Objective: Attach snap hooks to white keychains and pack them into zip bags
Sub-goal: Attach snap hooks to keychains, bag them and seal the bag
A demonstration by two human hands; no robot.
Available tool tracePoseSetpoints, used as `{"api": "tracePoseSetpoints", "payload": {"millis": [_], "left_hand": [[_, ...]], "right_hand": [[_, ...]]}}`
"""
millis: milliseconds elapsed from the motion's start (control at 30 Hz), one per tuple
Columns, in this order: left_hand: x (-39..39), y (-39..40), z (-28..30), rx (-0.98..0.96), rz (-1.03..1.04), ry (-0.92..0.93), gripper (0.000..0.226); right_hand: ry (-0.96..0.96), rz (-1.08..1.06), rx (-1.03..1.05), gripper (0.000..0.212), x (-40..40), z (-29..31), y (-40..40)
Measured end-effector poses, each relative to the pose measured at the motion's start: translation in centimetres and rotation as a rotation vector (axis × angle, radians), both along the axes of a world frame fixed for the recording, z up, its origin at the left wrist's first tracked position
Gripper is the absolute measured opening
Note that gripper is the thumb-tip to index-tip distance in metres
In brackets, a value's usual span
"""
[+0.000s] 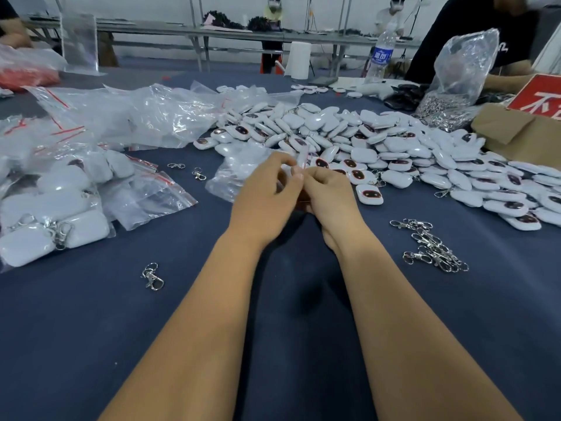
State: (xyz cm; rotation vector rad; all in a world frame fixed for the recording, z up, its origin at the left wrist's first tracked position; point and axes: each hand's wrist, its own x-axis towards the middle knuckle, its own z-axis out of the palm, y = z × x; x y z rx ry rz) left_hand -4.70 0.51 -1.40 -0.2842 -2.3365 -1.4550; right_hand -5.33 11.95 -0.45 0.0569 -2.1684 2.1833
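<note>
Dark blue cloth covers the desk (pixel 91 329) in a big work room. Both hands meet in the middle, close together. The left hand (pixel 264 202) and the right hand (pixel 328 199) each have a tight grip, with fingers curled, on one white keychain (pixel 302 158). It stands up on its edge between the fingertips, just above the cloth. The small part under the fingers is hidden, so I cannot tell if a hook is on it.

Just behind the hands lies a big pile of keychains (pixel 379 141). It spreads far to the right. Some show a dark red patch on top. A zip bag (pixel 230 174) lies flat just to the left of the hands, touching the pile.

On the right, near the right arm, is a bunch of hooks (pixel 434 247). One hook (pixel 152 276) lies alone on the left, near the left arm. Two more small hooks (pixel 188 171) lie farther back.

At the left edge sit full bags (pixel 60 196) with keychains inside. Behind them is a heap of clear bags (pixel 136 113) with red strips.

Far back on the right stand a water bottle (pixel 381 56), a puffy bag of metal rings (pixel 455 83) and a brown box (pixel 522 132). Other people work at the far side.
</note>
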Motion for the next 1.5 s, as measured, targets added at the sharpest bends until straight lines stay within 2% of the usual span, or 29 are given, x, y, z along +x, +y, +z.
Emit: {"api": "tracePoseSetpoints", "payload": {"millis": [100,233,300,333,400,467,567,633,733,767,867,933,1000,1067,1200,1300,1400,1500], "left_hand": [[-0.6,-0.3,-0.6,-0.03,-0.03,-0.076,0.037],[-0.8,-1.0,-0.5,-0.037,-0.007,-0.129,0.023],[-0.8,-1.1,-0.4,-0.065,0.027,-0.17,0.018],[-0.8,-1.2,-0.3,-0.146,0.074,-0.18,0.02],[-0.9,-1.5,-0.4,-0.438,0.249,-0.187,0.031],[-0.9,-1.7,-0.6,-0.635,0.422,-0.208,0.037],[-0.6,-1.6,-0.3,-0.62,0.522,-0.266,0.048],[-0.4,-1.3,0.1,-0.533,0.535,-0.174,0.053],[-0.1,-0.6,0.6,-0.204,0.344,0.129,0.029],[0.1,-0.2,0.8,-0.064,0.248,0.145,0.021],[0.0,0.6,0.9,0.268,0.098,-0.084,0.024],[-0.3,0.8,0.7,0.373,0.032,-0.233,0.021],[-0.5,0.7,0.7,0.452,0.001,-0.298,0.02],[-0.6,0.5,0.9,0.534,0.003,-0.333,0.019],[-0.5,0.5,1.4,0.583,-0.039,-0.428,0.018],[-0.2,0.3,1.3,0.536,-0.123,-0.417,0.016],[-0.1,-0.1,1.2,0.525,-0.202,-0.391,0.015],[0.1,0.0,1.0,0.435,-0.216,-0.317,0.007]], "right_hand": [[0.002,0.006,0.03,0.027,-0.1,-0.2,0.1],[-0.002,-0.065,0.144,0.022,-0.2,-0.2,0.1],[0.044,-0.182,0.285,0.018,-0.2,-0.1,0.3],[0.07,-0.271,0.382,0.017,-0.1,0.0,0.5],[0.094,-0.491,0.636,0.024,0.0,0.1,1.1],[0.02,-0.624,0.871,0.033,0.1,0.0,1.7],[-0.167,-0.555,0.997,0.041,0.3,-0.1,2.0],[-0.14,-0.526,1.009,0.041,0.3,-0.3,2.1],[-0.001,-0.497,0.879,0.038,0.4,-0.4,2.0],[0.029,-0.483,0.759,0.035,0.4,-0.3,1.8],[0.111,-0.483,0.291,0.02,0.4,0.1,1.1],[0.108,-0.493,0.041,0.011,0.2,0.3,0.8],[0.056,-0.433,-0.15,0.015,0.0,0.3,0.7],[0.025,-0.339,-0.218,0.017,-0.2,0.2,0.7],[0.115,-0.168,-0.233,0.028,-0.3,0.2,0.3],[0.121,-0.049,-0.358,0.029,-0.3,0.5,0.2],[0.097,-0.012,-0.468,0.025,-0.2,0.7,0.4],[0.079,-0.049,-0.389,0.018,-0.2,0.5,0.1]]}}
